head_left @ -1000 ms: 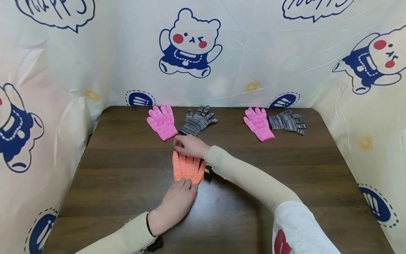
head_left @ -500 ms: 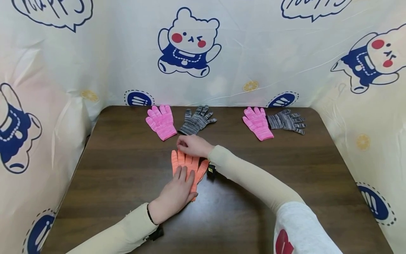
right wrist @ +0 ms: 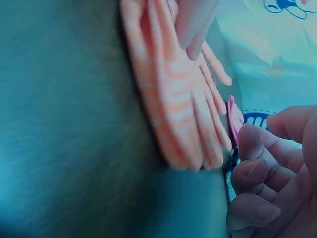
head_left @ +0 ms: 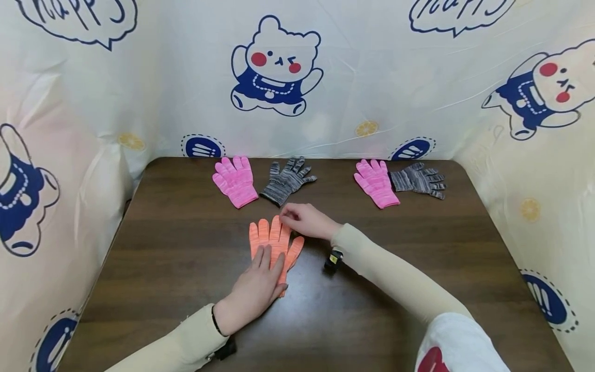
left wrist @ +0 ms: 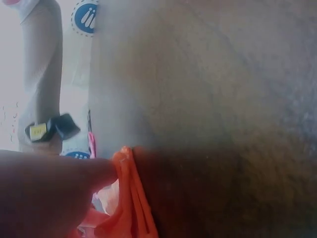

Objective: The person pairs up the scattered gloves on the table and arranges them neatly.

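An orange knit glove [head_left: 274, 240] lies on the table, its fingers spread toward the far edge. My left hand [head_left: 253, 289] rests on its palm and cuff with fingers extended, hiding much of the lower part. In the right wrist view the orange glove [right wrist: 173, 99] shows more than one layer of fingers. Just to the right of the glove's fingertips is my right hand [head_left: 309, 221]. Its fingers [right wrist: 255, 210] are loosely bent in the right wrist view, and nothing shows between them and the thumb.
On the brown table [head_left: 395, 268], a pink glove [head_left: 235, 181] and a grey striped glove [head_left: 287, 181] lie at the back. Farther right, another pink glove [head_left: 377, 183] touches a second grey glove [head_left: 418, 180]. Printed cloth [head_left: 186, 67] hangs around the table.
My left hand has slid up from the orange glove's cuff onto its palm. My right hand has moved right along the fingertips, away from them, leaving the glove's fingers uncovered and spread.
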Motion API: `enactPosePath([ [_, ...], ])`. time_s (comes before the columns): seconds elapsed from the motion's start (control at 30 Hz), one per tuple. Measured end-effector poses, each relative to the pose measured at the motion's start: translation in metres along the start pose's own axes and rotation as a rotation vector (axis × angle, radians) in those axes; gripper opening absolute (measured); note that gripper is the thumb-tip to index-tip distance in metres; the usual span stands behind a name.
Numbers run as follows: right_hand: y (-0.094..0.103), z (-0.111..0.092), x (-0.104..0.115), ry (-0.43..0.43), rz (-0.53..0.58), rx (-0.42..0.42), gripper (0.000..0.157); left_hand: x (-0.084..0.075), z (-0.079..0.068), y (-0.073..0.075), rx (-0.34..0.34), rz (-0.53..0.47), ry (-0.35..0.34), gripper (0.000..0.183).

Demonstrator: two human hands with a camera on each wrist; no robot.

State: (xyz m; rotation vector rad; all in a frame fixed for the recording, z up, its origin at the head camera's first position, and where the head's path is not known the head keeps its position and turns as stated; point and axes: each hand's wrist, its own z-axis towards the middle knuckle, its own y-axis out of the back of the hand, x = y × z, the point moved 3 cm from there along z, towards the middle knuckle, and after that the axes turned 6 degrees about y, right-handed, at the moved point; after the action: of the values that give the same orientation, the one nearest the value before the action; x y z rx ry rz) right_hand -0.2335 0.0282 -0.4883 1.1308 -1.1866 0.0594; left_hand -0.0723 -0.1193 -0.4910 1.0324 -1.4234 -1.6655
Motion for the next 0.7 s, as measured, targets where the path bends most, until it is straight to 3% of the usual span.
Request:
enactPosePath([
  [0.1,0.003,-0.016,-0.004,0.002,0.029,-0.004,0.02,-0.001,0.0,0.0,-0.064,0.018,-0.038,0.057],
  [0.27,0.007,-0.038,-0.011,0.014,0.036,-0.036,0.019,-0.006,0.0,0.005,-0.174,0.029,-0.09,0.028],
  [0.5,0.006,-0.061,-0.015,0.012,0.062,-0.032,0.019,-0.013,-0.004,0.003,-0.133,0.024,-0.09,0.023],
  [0.7,0.011,-0.074,-0.018,-0.01,0.077,-0.045,0.021,-0.015,-0.003,0.002,-0.153,0.013,-0.076,0.023],
])
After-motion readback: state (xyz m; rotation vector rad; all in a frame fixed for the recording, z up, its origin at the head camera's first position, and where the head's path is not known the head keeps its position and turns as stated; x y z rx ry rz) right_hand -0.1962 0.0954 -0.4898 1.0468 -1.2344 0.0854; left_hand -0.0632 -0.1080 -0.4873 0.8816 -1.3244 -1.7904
